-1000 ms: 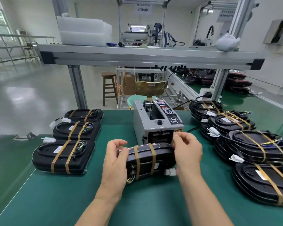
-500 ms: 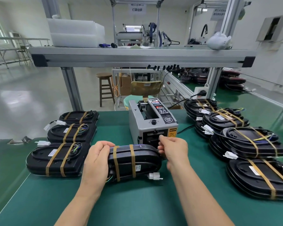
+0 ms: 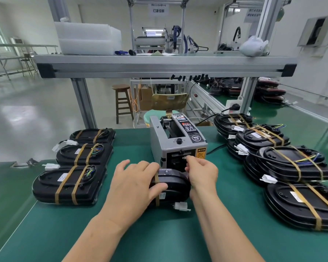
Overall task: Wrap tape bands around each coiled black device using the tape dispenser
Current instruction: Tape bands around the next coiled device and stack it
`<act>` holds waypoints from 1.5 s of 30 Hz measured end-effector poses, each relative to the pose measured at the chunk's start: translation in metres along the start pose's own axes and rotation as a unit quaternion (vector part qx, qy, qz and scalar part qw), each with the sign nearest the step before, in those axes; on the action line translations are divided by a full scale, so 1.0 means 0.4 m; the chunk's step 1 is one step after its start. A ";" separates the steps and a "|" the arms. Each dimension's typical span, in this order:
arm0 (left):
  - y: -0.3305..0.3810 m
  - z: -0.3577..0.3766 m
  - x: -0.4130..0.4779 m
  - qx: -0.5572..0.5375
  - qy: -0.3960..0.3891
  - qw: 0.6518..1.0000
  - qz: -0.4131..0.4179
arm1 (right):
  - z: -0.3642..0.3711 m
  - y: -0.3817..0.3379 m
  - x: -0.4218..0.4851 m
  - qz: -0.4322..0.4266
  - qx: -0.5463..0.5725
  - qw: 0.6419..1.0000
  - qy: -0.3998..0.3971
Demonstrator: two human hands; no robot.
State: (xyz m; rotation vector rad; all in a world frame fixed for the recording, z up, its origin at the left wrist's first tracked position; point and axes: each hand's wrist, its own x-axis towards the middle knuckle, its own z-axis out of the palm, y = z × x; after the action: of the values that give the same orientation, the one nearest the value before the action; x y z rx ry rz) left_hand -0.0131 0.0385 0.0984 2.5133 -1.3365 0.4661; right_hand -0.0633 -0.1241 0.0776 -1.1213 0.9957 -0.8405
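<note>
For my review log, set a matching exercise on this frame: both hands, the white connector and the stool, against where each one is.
Things:
1. left hand
2. right hand
3. white connector
4. wooden stool

Places:
a. standing on the floor beyond the workbench
b. fingertips at the tape dispenser outlet
c. lying on the green mat just in front of the black device
d. resting over the top of the black device

Pairs: 1-d, 2-b, 3-c, 4-a
</note>
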 end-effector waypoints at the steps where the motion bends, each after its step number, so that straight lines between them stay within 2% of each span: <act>1: -0.001 0.001 0.003 -0.011 -0.001 1.000 0.000 | -0.012 -0.004 -0.008 0.000 0.028 1.000 -0.007; 5: 0.005 0.014 0.007 -0.014 0.063 0.998 0.015 | -0.036 -0.009 -0.075 -0.016 0.101 0.991 -0.086; 10: 0.014 0.039 -0.001 -0.031 0.125 0.992 0.006 | -0.018 0.019 -0.143 -0.063 0.089 0.992 -0.064; 16: 0.016 0.048 -0.014 -0.044 0.146 0.988 0.003 | 0.006 0.048 -0.150 -0.097 0.062 0.993 -0.025; 24: 0.013 0.047 -0.018 -0.083 0.164 0.983 0.022 | 0.007 0.062 -0.147 -0.125 0.031 0.991 -0.025; 31: 0.012 0.030 -0.024 -0.110 0.145 0.983 0.024 | 0.007 0.063 -0.144 -0.130 0.037 0.990 -0.028; 45: 0.003 0.042 -0.026 -0.088 0.167 0.980 0.062 | 0.009 0.075 -0.142 -0.146 0.002 0.989 -0.028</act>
State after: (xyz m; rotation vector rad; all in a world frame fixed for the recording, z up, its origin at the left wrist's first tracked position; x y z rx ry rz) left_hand -0.0169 0.0393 0.0790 2.1037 -1.3397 0.7247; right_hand -0.0777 -0.0638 0.0607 -1.2998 0.7929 -1.0370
